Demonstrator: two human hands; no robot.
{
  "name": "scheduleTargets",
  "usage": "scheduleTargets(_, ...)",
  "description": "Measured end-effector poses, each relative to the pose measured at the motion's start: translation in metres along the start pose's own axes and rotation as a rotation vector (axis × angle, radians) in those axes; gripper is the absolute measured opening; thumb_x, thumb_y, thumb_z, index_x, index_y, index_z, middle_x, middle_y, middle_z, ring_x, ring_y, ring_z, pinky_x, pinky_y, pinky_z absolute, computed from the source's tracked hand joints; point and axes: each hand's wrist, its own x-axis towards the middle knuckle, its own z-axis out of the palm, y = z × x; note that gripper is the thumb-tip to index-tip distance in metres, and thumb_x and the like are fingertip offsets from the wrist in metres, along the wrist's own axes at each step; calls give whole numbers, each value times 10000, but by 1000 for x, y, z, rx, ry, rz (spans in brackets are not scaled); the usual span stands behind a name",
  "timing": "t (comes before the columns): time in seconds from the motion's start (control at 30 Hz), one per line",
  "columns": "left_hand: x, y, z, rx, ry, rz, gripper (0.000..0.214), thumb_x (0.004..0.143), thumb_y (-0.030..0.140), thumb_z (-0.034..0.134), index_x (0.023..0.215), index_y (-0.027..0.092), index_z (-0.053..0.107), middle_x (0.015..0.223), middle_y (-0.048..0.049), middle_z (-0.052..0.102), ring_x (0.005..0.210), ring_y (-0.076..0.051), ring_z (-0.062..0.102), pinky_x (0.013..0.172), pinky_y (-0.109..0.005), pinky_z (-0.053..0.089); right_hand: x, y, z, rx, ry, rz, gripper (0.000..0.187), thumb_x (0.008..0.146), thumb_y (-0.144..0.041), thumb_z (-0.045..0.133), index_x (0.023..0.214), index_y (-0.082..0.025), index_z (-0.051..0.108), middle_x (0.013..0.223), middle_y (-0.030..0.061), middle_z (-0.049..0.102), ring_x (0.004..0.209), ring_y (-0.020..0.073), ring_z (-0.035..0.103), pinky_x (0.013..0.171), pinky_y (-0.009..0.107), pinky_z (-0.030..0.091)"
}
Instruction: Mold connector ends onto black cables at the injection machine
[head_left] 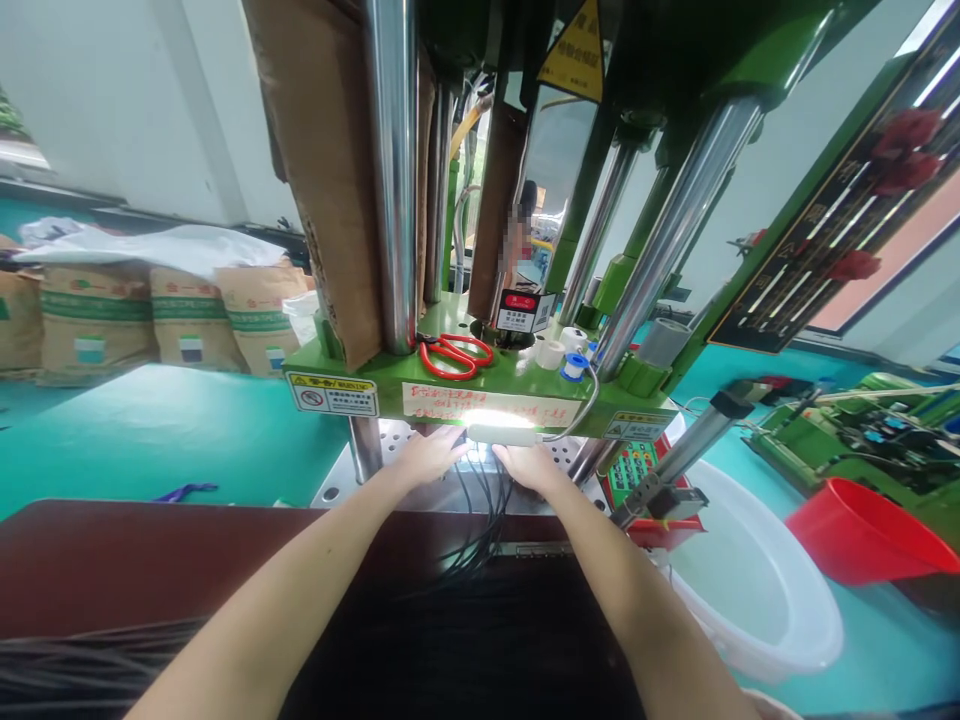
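Observation:
My left hand [431, 457] reaches under the front edge of the green press plate [360, 375], its fingers stretched towards the lit gap. Opposite it, my right hand [527, 466] is bent inward just below a white tube lamp [502, 435]. Black cables [487, 500] run out of the gap between both hands and hang over the table edge. The fingertips of both hands are lost in the glare and behind the lamp, so whether they grip the cables cannot be made out. Below lies the metal bed [341, 490] with round holes.
Red-handled scissors [456, 357] and white tape rolls [550, 353] lie on the press plate. Steel columns [394, 180] rise around it. To the right are a button panel [634, 470], a white tub [750, 570] and a red bucket [874, 530]. Sacks [97, 320] stand left.

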Motion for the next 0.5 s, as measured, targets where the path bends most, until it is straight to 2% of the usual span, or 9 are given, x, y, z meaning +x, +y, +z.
scheduleTargets(0.13,4,3,-1,11,8,-14,443,861,491,270,1096,221,532,1127,-70,588,1020,-205,534,907,-347,357,5,0,0,21,29,13,396,917,-356,282,1056,-189,613,1039,77,646,957,186,554,870,284,364)
scheduleTargets(0.3,0,17,-6,35,49,-70,440,860,455,306,1140,179,503,1174,-113,559,1084,-238,498,935,-398,336,9,-4,-6,3,55,74,346,902,-283,321,1039,-194,626,1002,64,660,939,185,563,867,287,381)
scheduleTargets(0.4,-17,35,-11,51,110,-94,463,863,445,314,1176,148,480,1250,-146,498,1181,-269,413,974,-438,294,11,-14,-9,-21,72,124,344,888,-232,325,1034,-169,630,984,84,664,936,189,570,859,288,393)
scheduleTargets(0.5,-49,57,-20,41,129,27,453,858,454,338,1196,185,476,1327,-108,438,1253,-268,323,1000,-437,278,15,-29,-8,-38,80,162,326,871,-254,361,1035,-159,627,953,96,671,924,199,580,839,296,411)
